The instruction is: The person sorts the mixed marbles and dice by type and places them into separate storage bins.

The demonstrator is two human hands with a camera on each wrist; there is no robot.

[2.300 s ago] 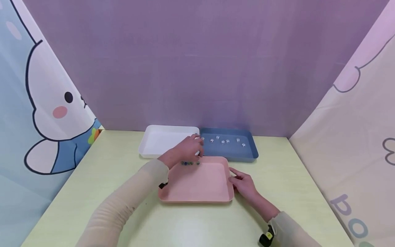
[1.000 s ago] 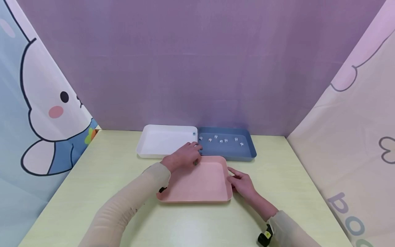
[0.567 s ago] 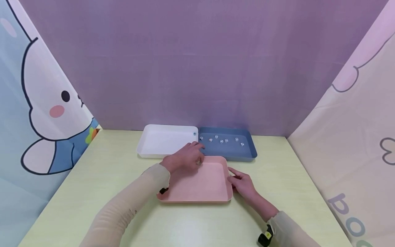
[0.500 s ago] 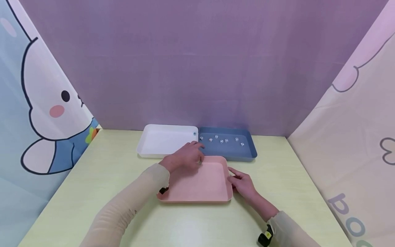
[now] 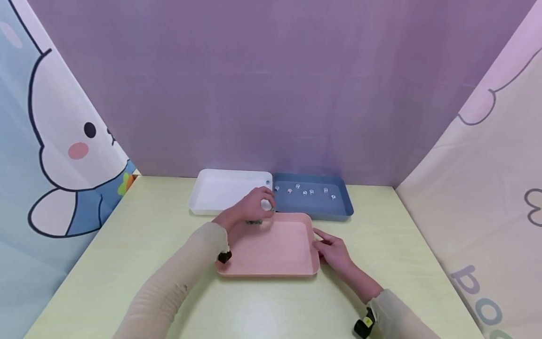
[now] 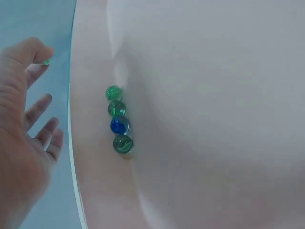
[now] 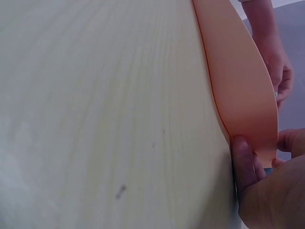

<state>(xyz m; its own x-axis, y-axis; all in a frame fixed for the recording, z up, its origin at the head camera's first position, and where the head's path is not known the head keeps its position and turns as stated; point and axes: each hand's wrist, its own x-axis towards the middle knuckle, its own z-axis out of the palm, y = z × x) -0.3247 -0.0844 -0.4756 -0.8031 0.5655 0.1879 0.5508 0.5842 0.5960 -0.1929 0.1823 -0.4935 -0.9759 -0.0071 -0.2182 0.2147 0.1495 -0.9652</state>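
Observation:
My left hand pinches a green marble between thumb and forefinger, just past the far rim of the pink tray, near the white tray's front right corner. Several marbles, green and blue, lie in a row along that far side inside the pink tray; in the head view the hand partly covers them. One marble sits in the white tray at its back right corner. At the pink tray's right side, my right hand grips the wall, fingers on both faces in the right wrist view.
Several white dice are scattered in the blue tray, which stands right of the white tray, side by side. All three trays rest on a pale wooden table. A purple cloth rises behind them.
Half a second ago my left hand was down in the pink tray by the marbles; now it has risen away toward the white tray with a green marble. My right hand stays put.

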